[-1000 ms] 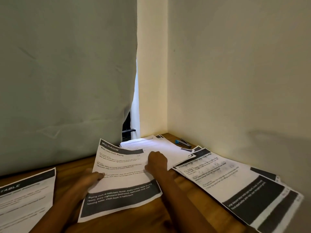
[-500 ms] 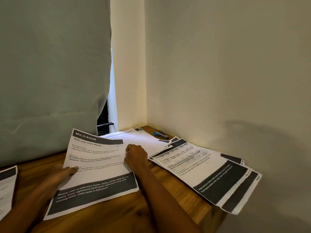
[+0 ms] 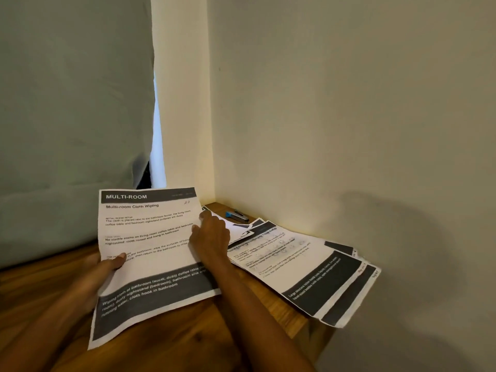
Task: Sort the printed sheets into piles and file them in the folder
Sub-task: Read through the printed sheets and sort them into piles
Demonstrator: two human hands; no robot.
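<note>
**MULTI-ROOM sheet: in hand, awaiting its pile**

MULTI-ROOM sheet (image 3: 150,253): one printed page, dark header band, subtitle "Multi-room Cloth Wiping", dark footer block. Raised off the wooden table (image 3: 188,342), top edge tilted up toward the curtain, bottom corner low near the table surface.

Left hand (image 3: 107,267): holds the sheet's left edge, thumb on the printed face. The fingers behind the paper are hidden, so the pinch is inferred, not seen whole.

Right hand (image 3: 212,237): at the sheet's right edge, fingers curled round it with knuckles toward the camera. It appears to hold this edge, though it sits just over the neighbouring papers and contact with those cannot be ruled out.

Fanned pile (image 3: 303,269): several sheets with similar dark bands, overlapping loosely at the right of the table, the outermost corners overhanging the table's edge.

White sheets (image 3: 230,226): a further small stack behind the right hand, toward the corner.

Stapler (image 3: 237,216): blue and dark, by the wall, well apart from the work; identity is a best guess.

Folder: not in view.

Handling note, as judgement: read the header, match it to a pile of like heading, and lay the page flat with edges squared. Keep both edges supported so the sheet does not buckle. The overhanging fan could slide if brushed; pushing it inward first would be prudent.
</note>
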